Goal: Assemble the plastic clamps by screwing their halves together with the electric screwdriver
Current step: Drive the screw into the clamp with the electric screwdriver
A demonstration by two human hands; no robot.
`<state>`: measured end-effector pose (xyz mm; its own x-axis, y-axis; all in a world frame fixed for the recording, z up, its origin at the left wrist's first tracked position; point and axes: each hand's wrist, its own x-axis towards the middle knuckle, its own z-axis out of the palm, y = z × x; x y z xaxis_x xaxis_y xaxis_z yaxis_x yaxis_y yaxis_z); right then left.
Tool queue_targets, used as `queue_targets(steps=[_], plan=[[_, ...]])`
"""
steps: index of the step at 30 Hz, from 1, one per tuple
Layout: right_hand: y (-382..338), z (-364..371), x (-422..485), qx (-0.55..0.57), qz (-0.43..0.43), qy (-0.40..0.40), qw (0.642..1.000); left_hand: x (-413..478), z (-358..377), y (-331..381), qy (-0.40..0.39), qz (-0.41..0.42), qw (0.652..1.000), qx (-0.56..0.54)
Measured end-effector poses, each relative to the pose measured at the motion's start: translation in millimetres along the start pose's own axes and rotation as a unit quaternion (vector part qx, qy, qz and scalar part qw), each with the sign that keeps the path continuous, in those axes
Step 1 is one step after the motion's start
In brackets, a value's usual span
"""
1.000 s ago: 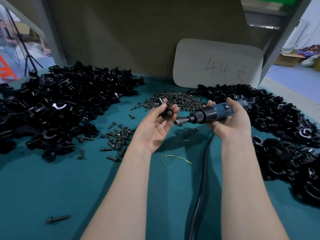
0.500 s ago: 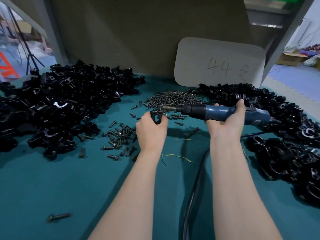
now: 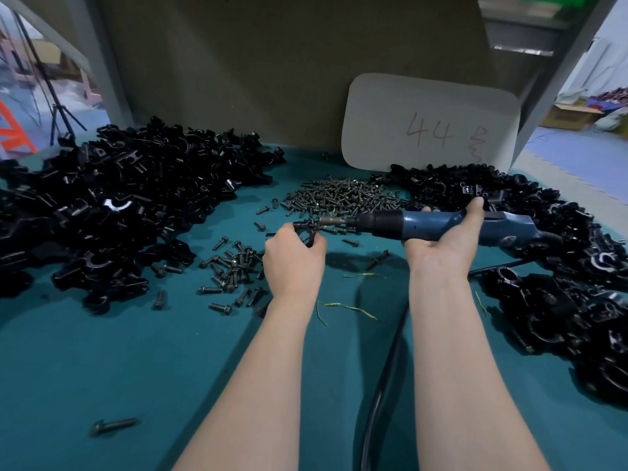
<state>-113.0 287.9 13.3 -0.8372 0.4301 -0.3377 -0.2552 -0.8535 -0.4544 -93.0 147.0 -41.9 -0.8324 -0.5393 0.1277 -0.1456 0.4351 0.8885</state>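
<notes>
My left hand [image 3: 294,258] grips clamp [image 3: 307,232] just nearside of screw pile [image 3: 339,195]; my right hand [image 3: 441,239] wraps electric screwdriver [image 3: 424,226], its tip at clamp. Risk: tip slips sideways, clamp twists from fingers.

Dim, even overhead light; soft shadows under forearms; wide-angle bending at edges (background blurry, daylight at right)

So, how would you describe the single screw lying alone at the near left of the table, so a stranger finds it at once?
Start from the teal table and the big heap of black clamp parts on its left side. Come from that heap toward the near edge, and there lies one dark screw. Unlike the scattered screws further back, it lies quite alone, with only cloth around it.
</notes>
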Motion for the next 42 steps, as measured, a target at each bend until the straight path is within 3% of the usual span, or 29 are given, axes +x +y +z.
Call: queue_targets(steps=[9, 18, 27, 42], plan=[[5, 0, -2, -0.025, -0.02, -0.013, 0.999, -1, -2, 1, 0.004, 0.007, 1.0, 0.02], [9, 9, -6, -0.038, -0.104, -0.139, 0.984, 0, -4, 3, -0.032, -0.024, 0.999, 0.01], [11, 5, -10, -0.04, -0.098, -0.234, 0.966, 4, -13, 3, -0.063, -0.061, 0.996, -0.014], [2, 4, -4, -0.041, -0.109, -0.192, 0.975, 5, -22, 10, -0.092, -0.071, 0.993, 0.035]])
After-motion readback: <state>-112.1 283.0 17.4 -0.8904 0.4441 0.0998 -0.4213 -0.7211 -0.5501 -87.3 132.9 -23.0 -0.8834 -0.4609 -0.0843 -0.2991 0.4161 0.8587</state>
